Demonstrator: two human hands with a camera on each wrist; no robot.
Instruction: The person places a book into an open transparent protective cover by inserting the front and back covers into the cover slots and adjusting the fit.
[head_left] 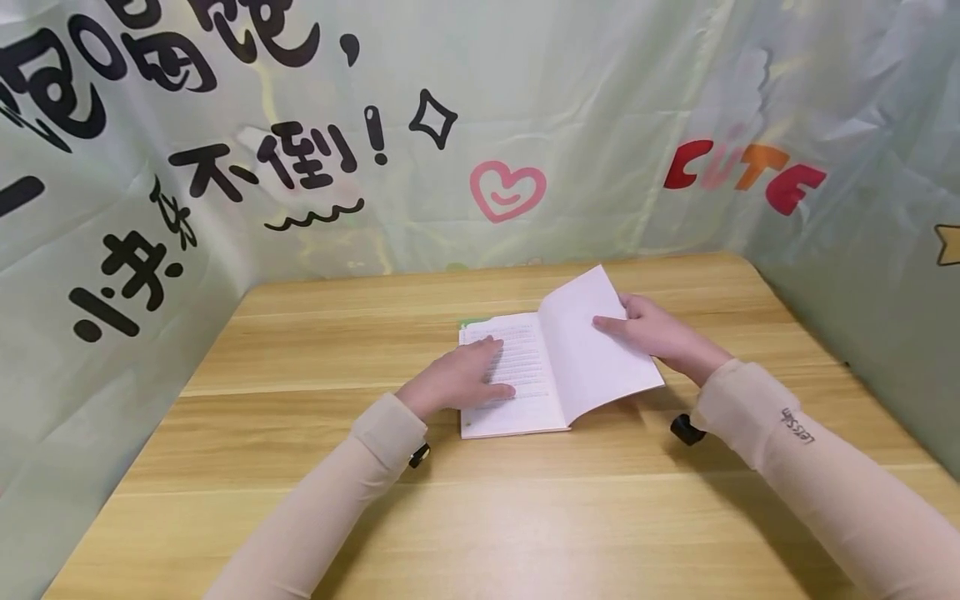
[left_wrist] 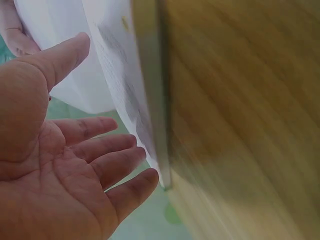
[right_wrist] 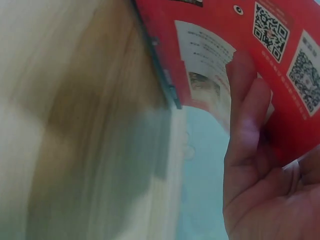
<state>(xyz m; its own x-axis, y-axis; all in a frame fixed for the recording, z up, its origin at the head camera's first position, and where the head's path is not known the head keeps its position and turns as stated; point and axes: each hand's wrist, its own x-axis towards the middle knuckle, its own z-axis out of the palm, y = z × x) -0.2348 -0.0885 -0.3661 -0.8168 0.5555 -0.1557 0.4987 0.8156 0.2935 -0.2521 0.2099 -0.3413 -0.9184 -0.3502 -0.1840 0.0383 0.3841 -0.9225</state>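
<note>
An open book (head_left: 525, 408) lies on the wooden table, its left page printed with lines of text. My left hand (head_left: 461, 375) is over that page with fingers spread; in the left wrist view the left hand (left_wrist: 75, 145) has its fingers extended beside the book's edge. On the other side, my right hand (head_left: 660, 329) pinches the raised right-hand leaf, thumb on the blank white face. The right wrist view shows the red back (right_wrist: 215, 30) of that leaf, with QR codes, and the right hand's fingers (right_wrist: 245, 95) behind it.
The wooden table (head_left: 300, 358) extends around the book on all sides. A pale cloth backdrop (head_left: 600, 83) with printed lettering and a pink heart stands behind and beside it. Small black devices (head_left: 686, 429) are worn under the wrists.
</note>
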